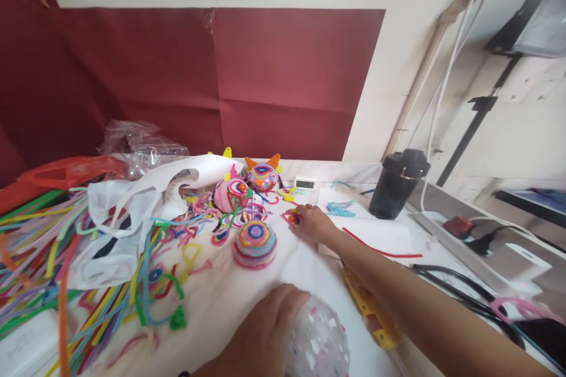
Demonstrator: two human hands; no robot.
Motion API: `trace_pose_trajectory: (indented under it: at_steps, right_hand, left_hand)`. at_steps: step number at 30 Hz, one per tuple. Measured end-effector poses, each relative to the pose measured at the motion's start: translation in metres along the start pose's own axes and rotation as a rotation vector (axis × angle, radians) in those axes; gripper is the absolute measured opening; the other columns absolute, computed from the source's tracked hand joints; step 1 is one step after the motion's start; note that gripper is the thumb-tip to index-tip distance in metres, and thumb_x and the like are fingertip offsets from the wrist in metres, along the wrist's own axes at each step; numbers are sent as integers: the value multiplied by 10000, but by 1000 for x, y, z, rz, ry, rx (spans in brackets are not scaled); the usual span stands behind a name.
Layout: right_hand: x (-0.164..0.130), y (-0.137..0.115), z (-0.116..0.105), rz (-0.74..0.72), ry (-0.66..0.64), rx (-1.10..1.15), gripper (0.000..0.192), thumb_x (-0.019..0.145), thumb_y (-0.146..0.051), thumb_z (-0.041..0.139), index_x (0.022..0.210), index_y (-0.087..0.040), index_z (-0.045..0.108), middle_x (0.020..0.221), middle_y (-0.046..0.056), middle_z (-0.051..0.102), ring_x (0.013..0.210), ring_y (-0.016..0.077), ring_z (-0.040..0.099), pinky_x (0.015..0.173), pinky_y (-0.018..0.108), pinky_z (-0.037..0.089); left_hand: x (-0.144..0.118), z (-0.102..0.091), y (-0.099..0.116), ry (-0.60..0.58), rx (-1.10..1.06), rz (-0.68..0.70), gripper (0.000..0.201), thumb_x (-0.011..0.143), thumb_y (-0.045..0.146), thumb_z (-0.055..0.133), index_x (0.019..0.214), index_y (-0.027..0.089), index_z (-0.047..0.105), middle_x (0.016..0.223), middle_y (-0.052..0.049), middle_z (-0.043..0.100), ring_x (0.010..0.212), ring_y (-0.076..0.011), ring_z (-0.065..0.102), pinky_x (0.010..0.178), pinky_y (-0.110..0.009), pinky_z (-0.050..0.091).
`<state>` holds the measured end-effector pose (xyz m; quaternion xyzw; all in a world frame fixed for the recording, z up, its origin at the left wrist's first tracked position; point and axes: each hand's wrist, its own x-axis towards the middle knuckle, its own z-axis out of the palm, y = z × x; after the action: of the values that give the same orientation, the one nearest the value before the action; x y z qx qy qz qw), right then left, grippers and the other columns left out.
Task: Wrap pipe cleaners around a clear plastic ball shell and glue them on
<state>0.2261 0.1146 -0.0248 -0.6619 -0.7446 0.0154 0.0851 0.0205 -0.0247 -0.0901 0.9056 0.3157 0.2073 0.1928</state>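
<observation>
Your left hand cups a clear, speckled ball at the near table edge, fingers curled over it. Your right hand pinches a small fuzzy red-and-yellow coil lying mid-table, beside the domed, striped pipe-cleaner ball.

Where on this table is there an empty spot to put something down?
Bare white cloth lies between the striped dome, the left hand on the clear ball, and the right forearm. The white sheet beside the black cup is mostly bare, apart from a red strand. The left side is crowded with pipe cleaners and plastic bags.
</observation>
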Motion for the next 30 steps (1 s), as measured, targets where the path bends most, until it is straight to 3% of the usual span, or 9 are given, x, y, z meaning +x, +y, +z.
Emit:
trace_pose_trajectory:
  at_steps: [5, 11, 17, 20, 23, 26, 30]
  right_hand:
    - [4, 1, 3, -40, -10, 4, 303, 925, -318, 574, 1184, -160, 568, 1193, 88, 597, 1015, 228, 614, 852, 439, 523]
    - [7, 2, 4, -49, -10, 24, 300, 926, -311, 573, 1187, -163, 567, 1196, 87, 596, 1011, 226, 615, 845, 433, 528]
    - [-4, -4, -6, -55, 14, 36, 325, 911, -321, 590, 1193, -160, 566, 1193, 97, 598, 1040, 241, 599, 880, 452, 501]
    - [-22, -10, -21, -113, 53, 61, 415, 856, -263, 641, 1232, -108, 560, 1185, 166, 603, 1118, 300, 546, 946, 449, 444]
    - [-49, -16, -37, -200, 61, 122, 377, 868, -260, 614, 1221, -134, 580, 1187, 142, 618, 1122, 265, 552, 958, 361, 433]
    - [-84, -23, -50, -253, 40, 196, 327, 869, -296, 606, 1160, -147, 617, 1203, 124, 632, 1114, 232, 584, 940, 314, 457]
    - [-137, -31, -63, -284, -74, 380, 284, 857, -286, 588, 1129, -214, 634, 1153, 81, 673, 1056, 241, 633, 893, 364, 510]
  left_hand:
    - [-3, -12, 11, 27, 14, -9, 796, 767, 457, 660, 1445, 222, 317, 1433, -152, 469, 1312, -331, 435, 1103, -495, 360]
    - [-3, -1, 1, 54, -18, 35, 852, 679, 363, 733, 1427, 215, 353, 1410, -155, 499, 1263, -365, 489, 1074, -502, 405]
    - [-4, 11, -7, 61, 58, 59, 748, 768, 229, 672, 1435, 185, 337, 1467, -192, 419, 1313, -343, 442, 1073, -477, 405]
    - [-8, 12, -4, 69, 84, 87, 786, 839, 102, 564, 1500, 237, 161, 1527, -167, 318, 1360, -312, 377, 1092, -446, 386]
    - [-12, 13, 1, 108, 130, 97, 850, 848, -11, 465, 1510, 270, 12, 1539, -175, 278, 1373, -308, 347, 1082, -448, 397]
    - [-13, 19, 4, 131, 170, 49, 883, 842, -42, 445, 1503, 273, -48, 1542, -194, 256, 1379, -324, 328, 1073, -481, 399]
    - [-10, 35, 0, 153, 178, 41, 869, 847, -31, 438, 1495, 262, -62, 1550, -208, 226, 1400, -342, 270, 1091, -513, 362]
